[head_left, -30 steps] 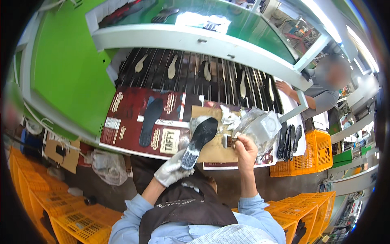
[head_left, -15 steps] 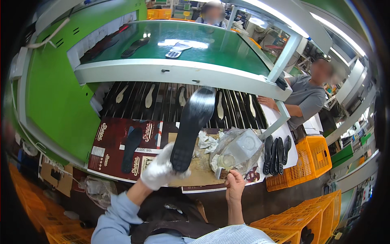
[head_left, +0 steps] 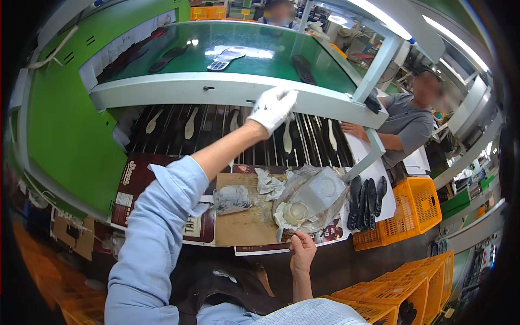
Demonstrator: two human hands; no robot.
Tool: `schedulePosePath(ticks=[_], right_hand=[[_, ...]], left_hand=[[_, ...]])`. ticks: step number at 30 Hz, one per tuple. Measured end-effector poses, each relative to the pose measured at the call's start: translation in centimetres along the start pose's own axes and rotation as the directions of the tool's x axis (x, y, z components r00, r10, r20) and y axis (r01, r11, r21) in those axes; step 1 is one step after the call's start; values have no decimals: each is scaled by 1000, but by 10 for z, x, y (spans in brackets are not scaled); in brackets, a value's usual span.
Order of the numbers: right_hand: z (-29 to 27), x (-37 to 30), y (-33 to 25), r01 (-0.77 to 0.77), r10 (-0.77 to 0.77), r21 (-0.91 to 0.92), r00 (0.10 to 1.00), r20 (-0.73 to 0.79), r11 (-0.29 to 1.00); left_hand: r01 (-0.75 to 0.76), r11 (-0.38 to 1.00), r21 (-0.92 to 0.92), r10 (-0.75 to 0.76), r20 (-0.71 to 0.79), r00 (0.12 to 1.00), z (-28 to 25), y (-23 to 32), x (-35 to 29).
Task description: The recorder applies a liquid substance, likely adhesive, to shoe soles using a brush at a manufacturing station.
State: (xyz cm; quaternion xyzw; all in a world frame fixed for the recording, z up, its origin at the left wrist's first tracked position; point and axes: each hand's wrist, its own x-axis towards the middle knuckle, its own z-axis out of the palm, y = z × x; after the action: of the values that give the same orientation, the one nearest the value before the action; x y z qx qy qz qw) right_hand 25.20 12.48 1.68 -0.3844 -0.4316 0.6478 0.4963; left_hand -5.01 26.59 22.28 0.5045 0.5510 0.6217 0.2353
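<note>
My left hand (head_left: 273, 112), in a white glove, is stretched out over the roller rack, in front of the pale front rail (head_left: 216, 91). It holds nothing that I can see, and its fingers look loosely apart. Beyond it a black shoe sole (head_left: 304, 70) lies on the green conveyor belt (head_left: 189, 67). My bare right hand (head_left: 302, 252) is closed in a pinch by the table's front edge, just below a small glass jar (head_left: 296, 213). What its fingers hold, if anything, cannot be made out. A crumpled greyish cloth (head_left: 232, 199) lies on the brown cardboard.
Pale-centred soles (head_left: 189, 123) rest on the dark rollers under the belt. A clear plastic container (head_left: 324, 187) lies behind the jar. Several black soles (head_left: 366, 203) stand at right, beside an orange crate (head_left: 403, 214). A co-worker (head_left: 409, 119) sits at far right; another person is behind the belt.
My left hand has moved up and forward from the table and let go of the black sole, now on the belt. My sleeve now covers the left cardboard. My right hand stays nearly put.
</note>
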Motion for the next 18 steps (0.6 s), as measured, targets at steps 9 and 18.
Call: schedulePosePath(ticks=[9,18], right_hand=[[20,6,15,-69,66,34,996,64,997],[22,5,15,-71,69,22,995,73,997]], left_hand=[[416,338,844,7,-445,896,-144,28,39],[388,374,842,-39,-404,914,-135,16,71]])
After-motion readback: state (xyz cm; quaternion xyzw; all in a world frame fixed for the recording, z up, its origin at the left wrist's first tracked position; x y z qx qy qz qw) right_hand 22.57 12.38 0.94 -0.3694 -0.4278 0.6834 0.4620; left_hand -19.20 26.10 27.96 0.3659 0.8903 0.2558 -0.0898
